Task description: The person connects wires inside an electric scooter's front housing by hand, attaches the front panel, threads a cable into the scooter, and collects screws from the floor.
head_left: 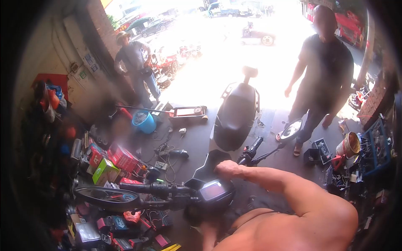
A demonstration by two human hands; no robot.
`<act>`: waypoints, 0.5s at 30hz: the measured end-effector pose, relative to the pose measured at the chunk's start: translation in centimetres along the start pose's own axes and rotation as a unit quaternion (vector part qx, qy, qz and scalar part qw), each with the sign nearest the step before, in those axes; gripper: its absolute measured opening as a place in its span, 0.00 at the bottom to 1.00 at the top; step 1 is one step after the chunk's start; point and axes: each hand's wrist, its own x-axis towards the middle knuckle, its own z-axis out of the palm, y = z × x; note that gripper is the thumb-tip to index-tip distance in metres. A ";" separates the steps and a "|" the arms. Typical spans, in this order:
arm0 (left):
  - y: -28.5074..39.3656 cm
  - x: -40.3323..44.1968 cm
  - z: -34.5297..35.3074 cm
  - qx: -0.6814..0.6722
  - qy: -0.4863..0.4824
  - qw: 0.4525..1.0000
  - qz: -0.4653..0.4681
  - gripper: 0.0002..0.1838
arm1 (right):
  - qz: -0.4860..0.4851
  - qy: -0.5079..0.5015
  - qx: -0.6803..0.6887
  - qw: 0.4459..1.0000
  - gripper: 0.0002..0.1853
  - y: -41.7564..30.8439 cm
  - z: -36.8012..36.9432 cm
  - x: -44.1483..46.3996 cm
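Note:
A dark scooter stands in the middle, with its long seat (235, 115) toward the doorway and its display (212, 190) near me. My right hand (228, 169) is just beyond the display, at the front panel (210, 165). Its fingers curl downward, and whatever they hold is hidden. Below the display, my left hand (208, 229) is low and blurred beside a dark part of the scooter; its fingers cannot be made out. The handlebar's left grip (136, 188) and a round mirror (108, 198) extend to the left. The other grip (254, 146) points away, near the second mirror (291, 129).
One person (324, 75) stands at the right and another (135, 62) at the left by the doorway. Boxes (125, 160) and parts crowd the left floor, near a blue bucket (143, 121). At the right are a paint-stained bucket (349, 144) and blue crate (379, 144).

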 end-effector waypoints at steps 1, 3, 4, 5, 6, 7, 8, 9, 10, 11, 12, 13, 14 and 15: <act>-0.2 -0.3 -0.2 0.002 0.001 1.000 -0.001 0.08 | 0.007 -0.010 -0.004 1.000 0.10 -0.2 -0.1 -0.2; -0.1 0.0 -0.1 0.001 0.002 1.000 -0.002 0.08 | -0.007 -0.038 -0.014 0.999 0.10 -0.2 -0.1 -0.2; -0.3 0.0 0.0 -0.002 0.002 1.000 -0.004 0.08 | -0.001 -0.037 -0.006 0.999 0.10 -0.2 0.0 -0.1; -0.3 0.1 0.0 -0.004 0.001 1.000 -0.002 0.08 | 0.006 -0.038 0.007 0.999 0.10 -0.4 0.1 -0.1; -0.2 0.3 -0.1 -0.004 0.000 1.000 -0.002 0.08 | 0.015 -0.034 0.021 0.999 0.10 -0.8 -0.1 -0.1; -0.2 0.6 -0.2 -0.004 -0.003 1.000 -0.003 0.07 | 0.028 -0.029 0.033 0.999 0.10 -0.9 -0.8 -0.2; -0.3 0.6 -0.2 -0.006 -0.004 1.000 -0.007 0.07 | 0.039 -0.046 0.034 0.998 0.11 -1.2 -1.3 -0.6; -0.2 0.6 -0.3 -0.003 -0.006 1.000 -0.006 0.07 | 0.047 -0.068 0.036 0.996 0.11 -2.1 -2.2 -1.2; -0.2 0.7 -0.6 -0.004 -0.006 1.000 -0.008 0.07 | 0.051 -0.087 0.035 0.994 0.11 -2.6 -3.1 -1.2; -0.1 0.7 -0.8 -0.006 -0.007 1.000 -0.006 0.07 | 0.082 -0.098 0.038 0.991 0.11 -2.9 -3.2 -1.1; -0.3 0.5 -1.1 -0.007 -0.006 1.000 -0.007 0.07 | 0.086 -0.083 0.032 0.992 0.11 -2.7 -3.6 -0.8; -0.4 0.4 -1.4 -0.008 -0.006 1.000 -0.007 0.07 | 0.089 -0.072 0.030 0.993 0.11 -2.4 -3.9 -0.5; -1.0 0.4 -2.0 -0.005 -0.006 1.000 -0.008 0.07 | 0.093 -0.070 0.040 0.992 0.11 -2.4 -3.1 -0.8; -1.3 0.0 -2.6 0.001 -0.004 1.000 -0.006 0.07 | 0.060 -0.056 0.036 0.996 0.10 -1.9 -1.6 -0.6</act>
